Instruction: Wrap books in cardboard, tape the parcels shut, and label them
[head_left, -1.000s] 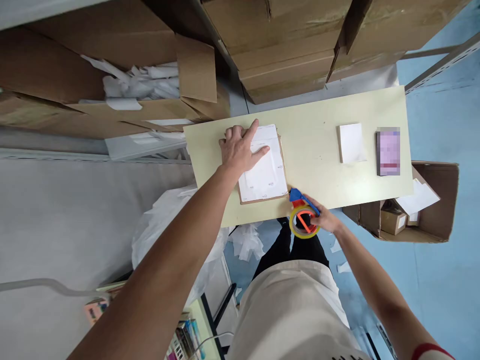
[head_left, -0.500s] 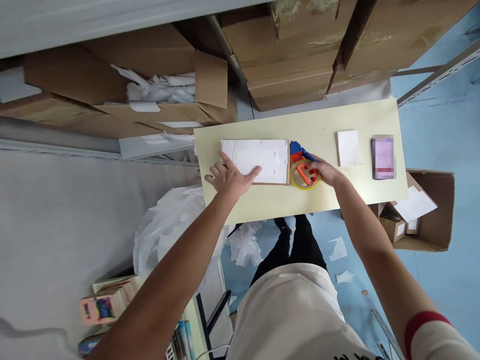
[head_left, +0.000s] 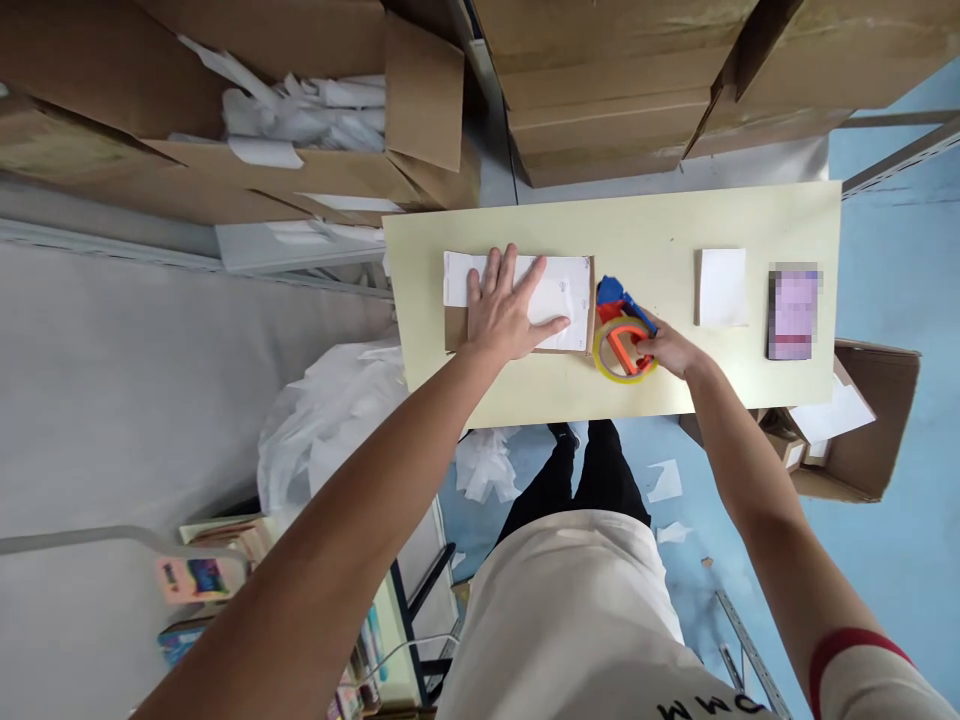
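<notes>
My left hand (head_left: 510, 308) lies flat with fingers spread on a white paper sheet (head_left: 566, 275), which covers most of a flat cardboard box (head_left: 457, 330) on the table. Brown cardboard shows at the box's lower left corner and along its right edge. In my right hand (head_left: 670, 348) is a tape dispenser (head_left: 613, 292) with a blue head, an orange frame and a roll of yellowish tape. It is beside the right end of the box, and whether it touches the box I cannot tell.
The pale yellow table (head_left: 540, 395) also bears a small white pad (head_left: 722, 287) and a purple item (head_left: 794, 312) to the right. An open carton (head_left: 874, 425) stands on the floor at right. Cardboard boxes (head_left: 615, 130) line the shelf behind. White wrapping (head_left: 315, 420) hangs at the left.
My left hand has moved right, from the sheet's left edge to its middle, fingers now pointing away from me. Brown cardboard now shows at the lower left. My right hand still holds the tape dispenser.
</notes>
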